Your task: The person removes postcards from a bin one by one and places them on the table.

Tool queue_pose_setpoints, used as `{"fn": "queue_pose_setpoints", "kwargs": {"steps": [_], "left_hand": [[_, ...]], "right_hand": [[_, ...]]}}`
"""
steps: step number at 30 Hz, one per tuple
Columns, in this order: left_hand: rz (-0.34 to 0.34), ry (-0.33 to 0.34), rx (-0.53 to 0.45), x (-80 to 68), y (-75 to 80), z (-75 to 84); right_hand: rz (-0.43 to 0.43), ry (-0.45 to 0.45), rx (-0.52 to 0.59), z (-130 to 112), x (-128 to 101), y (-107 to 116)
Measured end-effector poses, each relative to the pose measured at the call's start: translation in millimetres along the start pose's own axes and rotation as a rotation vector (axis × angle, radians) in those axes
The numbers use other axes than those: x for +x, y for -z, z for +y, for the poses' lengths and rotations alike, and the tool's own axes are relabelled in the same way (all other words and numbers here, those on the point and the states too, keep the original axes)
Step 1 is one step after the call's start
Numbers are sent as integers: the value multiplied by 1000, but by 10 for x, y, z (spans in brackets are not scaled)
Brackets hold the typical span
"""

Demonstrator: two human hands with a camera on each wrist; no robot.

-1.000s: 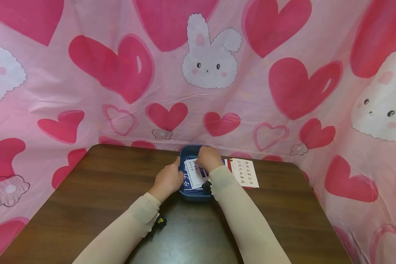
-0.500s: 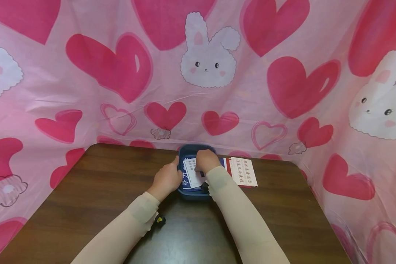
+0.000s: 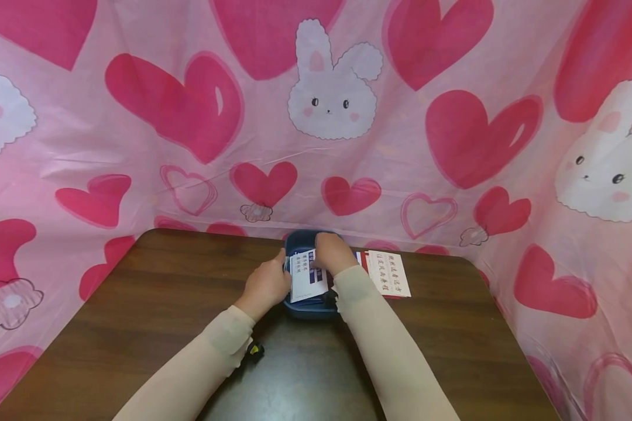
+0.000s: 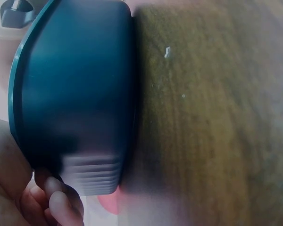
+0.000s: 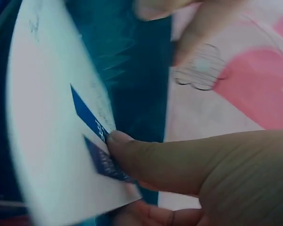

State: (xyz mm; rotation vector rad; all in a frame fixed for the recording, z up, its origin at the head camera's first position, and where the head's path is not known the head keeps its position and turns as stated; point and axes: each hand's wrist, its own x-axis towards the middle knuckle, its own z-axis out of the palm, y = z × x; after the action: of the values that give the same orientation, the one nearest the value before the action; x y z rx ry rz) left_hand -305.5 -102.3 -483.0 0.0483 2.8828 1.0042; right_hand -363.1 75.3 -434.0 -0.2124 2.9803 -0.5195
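A dark blue plastic bin [image 3: 308,314] stands at the far edge of the table. My left hand [image 3: 265,283] holds its left side, with fingers curled at the rim, as the left wrist view shows beside the bin's outer wall [image 4: 75,80]. Over the bin, my right hand [image 3: 334,251] pinches a white card [image 3: 302,283] printed with dark writing and blue blocks. In the right wrist view the thumb presses the edge of this card [image 5: 52,136], which bends and is tilted up. Whatever lies beneath the card is mostly hidden.
Just right of the bin, a cream card [image 3: 391,273] with red and dark writing lies on other red and blue printed pieces. A pink curtain [image 3: 274,134] with hearts and rabbits hangs close behind the brown wooden table [image 3: 137,316].
My right hand has taken hold of the white card and raised it off the blue printed sheet in the bin. The left hand has stayed at the bin's side.
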Motion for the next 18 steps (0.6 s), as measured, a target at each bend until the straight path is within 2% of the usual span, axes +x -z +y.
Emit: {"fn": "queue_pose_setpoints", "kwargs": {"steps": [4,6,11,18], "left_hand": [[5,1,2,-6,-5,-1],[10,1,3,-10,-11,-2],[17,1,9,-8,-17,-3],[25,-18,29,11,-22,-11]], "right_hand": [[46,-4,130,46,-32,94],[77,-9,153,67,-43,129],[129,-46,106,111,-51,172],[148,-105,62,155,-40,216]]}}
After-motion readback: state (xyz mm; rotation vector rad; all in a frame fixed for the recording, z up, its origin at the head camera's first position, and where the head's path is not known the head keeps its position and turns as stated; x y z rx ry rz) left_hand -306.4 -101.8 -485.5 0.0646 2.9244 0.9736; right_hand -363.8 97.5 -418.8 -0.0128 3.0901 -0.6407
